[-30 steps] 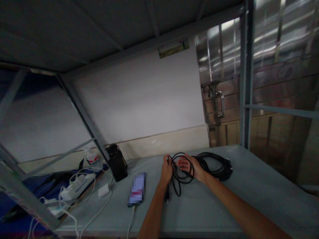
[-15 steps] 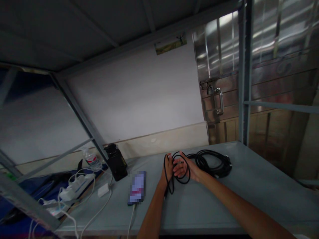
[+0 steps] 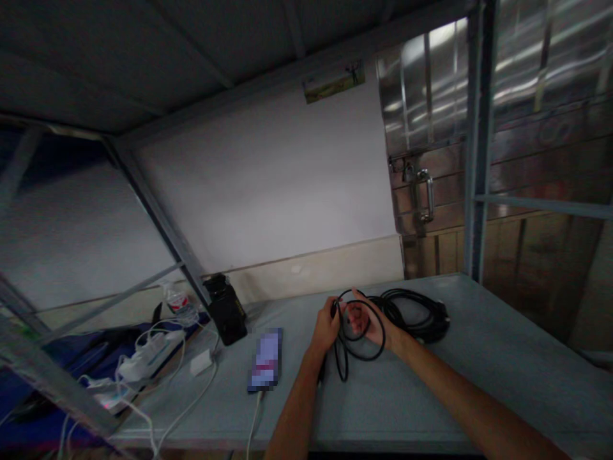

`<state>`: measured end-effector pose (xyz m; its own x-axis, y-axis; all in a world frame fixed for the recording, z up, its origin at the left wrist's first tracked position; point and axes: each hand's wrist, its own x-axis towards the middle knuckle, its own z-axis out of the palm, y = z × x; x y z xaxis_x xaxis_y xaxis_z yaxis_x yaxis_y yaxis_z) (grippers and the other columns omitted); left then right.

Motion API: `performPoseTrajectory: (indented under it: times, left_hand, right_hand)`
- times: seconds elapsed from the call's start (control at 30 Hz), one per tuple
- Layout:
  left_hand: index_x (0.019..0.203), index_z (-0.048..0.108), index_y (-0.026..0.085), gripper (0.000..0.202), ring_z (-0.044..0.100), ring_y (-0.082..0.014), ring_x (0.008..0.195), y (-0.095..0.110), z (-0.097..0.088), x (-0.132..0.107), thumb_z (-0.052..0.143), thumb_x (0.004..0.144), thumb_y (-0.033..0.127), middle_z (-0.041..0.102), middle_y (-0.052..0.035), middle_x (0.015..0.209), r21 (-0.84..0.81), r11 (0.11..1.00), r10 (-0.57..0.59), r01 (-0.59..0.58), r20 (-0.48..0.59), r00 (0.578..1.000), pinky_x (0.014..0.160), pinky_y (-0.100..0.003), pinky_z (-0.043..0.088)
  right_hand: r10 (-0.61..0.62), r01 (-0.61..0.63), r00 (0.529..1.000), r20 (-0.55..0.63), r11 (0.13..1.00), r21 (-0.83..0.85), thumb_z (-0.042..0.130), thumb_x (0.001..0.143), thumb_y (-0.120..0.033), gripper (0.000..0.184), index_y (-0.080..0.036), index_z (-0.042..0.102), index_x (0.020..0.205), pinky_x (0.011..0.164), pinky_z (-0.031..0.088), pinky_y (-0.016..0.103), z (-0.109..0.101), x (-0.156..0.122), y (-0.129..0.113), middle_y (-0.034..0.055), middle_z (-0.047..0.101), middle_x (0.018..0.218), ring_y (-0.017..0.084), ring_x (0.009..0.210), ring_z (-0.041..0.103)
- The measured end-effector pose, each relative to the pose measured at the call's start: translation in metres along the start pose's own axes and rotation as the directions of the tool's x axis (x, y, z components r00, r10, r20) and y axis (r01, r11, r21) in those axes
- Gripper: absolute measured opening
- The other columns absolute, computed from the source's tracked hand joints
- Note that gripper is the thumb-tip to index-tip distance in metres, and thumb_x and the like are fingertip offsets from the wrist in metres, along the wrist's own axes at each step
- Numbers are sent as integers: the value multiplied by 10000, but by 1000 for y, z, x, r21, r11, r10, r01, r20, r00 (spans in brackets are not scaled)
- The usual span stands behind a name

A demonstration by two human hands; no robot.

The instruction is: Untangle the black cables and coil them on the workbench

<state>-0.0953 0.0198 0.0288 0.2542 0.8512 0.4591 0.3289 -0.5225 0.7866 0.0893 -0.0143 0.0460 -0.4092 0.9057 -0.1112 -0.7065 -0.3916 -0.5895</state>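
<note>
The fingers of the left hand [image 3: 326,324] are curled shut around a black cable [image 3: 360,348] and pinch it where its loops gather, just below the middle of the frame. Facing it, the right hand [image 3: 368,318] has its palm turned toward the left hand, thumb up and fingers loosely spread rather than clenched. One loop of the cable passes round the back of this hand near the wrist. The loops hang between the two hands, and the lowest one drops to the grey table [image 3: 431,396] below the left wrist.

Just behind the right hand, toward centre right, a larger coil [image 3: 419,313] of black cable lies flat on the table. Whether it joins the held loops cannot be told.

Left of the left forearm lies a phone [image 3: 265,359], screen up, with a white lead [image 3: 253,418] running from its near end to the bottom edge. Further left a black box [image 3: 225,311] stands against the wall. Beyond it, in the lower left, are a white power strip [image 3: 143,358] with tangled white cords and a plastic bottle [image 3: 176,300]. A metal door [image 3: 421,160] fills the upper right.
</note>
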Motion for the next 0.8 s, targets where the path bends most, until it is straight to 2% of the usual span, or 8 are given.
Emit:
performPoseTrajectory:
  times: [0.1,0.2,0.3,0.43,0.57,0.6,0.7,0.8]
  left_hand:
    - [1172,718,179,430,673,-224,859,-3,1,4,566,1103,575,759,-64,971,52,998,28,-27,-14,1000,815,-311,493]
    - [1077,725,179,443,697,-246,913,-12,2,8,529,1097,576,766,-95,995,74,997,5,2,-94,996,862,-335,501]
    - [1034,719,181,462,714,-275,914,-23,1,12,565,1053,616,768,-125,975,42,992,-106,117,-196,975,870,-361,518]
    - [968,680,201,416,699,-274,849,-31,-4,15,665,997,616,707,-87,831,-41,964,-262,261,-282,923,819,-348,523]
    - [1093,649,210,196,690,-256,869,-33,-8,14,660,982,372,695,-65,866,-43,948,-312,316,-323,893,881,-355,536]
    - [1139,639,207,206,693,-253,891,-34,-8,14,653,951,290,703,-70,906,-31,944,-321,329,-324,890,908,-360,541]
    - [1254,613,194,428,706,-259,1038,-37,-8,14,627,831,129,719,-114,1103,0,942,-318,337,-328,889,1014,-379,546]
    - [1313,605,185,522,693,-280,1168,-40,-8,14,616,797,107,697,-149,1260,6,953,-284,301,-314,906,1089,-407,537]
  right_hand:
    - [-25,25,1000,-3,999,30,724,1048,-566,429,-138,750,1022,503,510,212,-4,2,0,21,717,650,127,514,647]
    - [-46,47,999,-21,998,51,658,1074,-615,484,-148,730,973,511,519,234,-4,1,-3,34,730,686,138,527,662]
    - [-50,55,995,-80,997,55,610,1071,-694,560,-159,713,938,476,485,243,0,1,-6,30,699,658,136,489,619]
    - [-105,106,986,-133,994,3,753,983,-697,533,-173,694,912,456,446,225,4,8,-4,-1,660,631,110,469,563]
    - [-224,214,966,-131,973,-87,905,852,-678,552,-172,721,975,513,517,252,3,12,6,9,701,703,133,550,628]
    - [-243,231,962,-126,968,-102,931,822,-677,571,-172,725,991,530,533,257,3,11,8,15,712,724,140,576,648]
    - [-263,245,958,-118,959,-144,988,749,-664,606,-170,726,982,542,541,249,3,8,11,22,716,749,138,605,662]
    - [-275,252,957,-90,945,-207,1008,698,-682,633,-164,706,900,537,540,246,6,5,12,19,702,739,128,595,645]
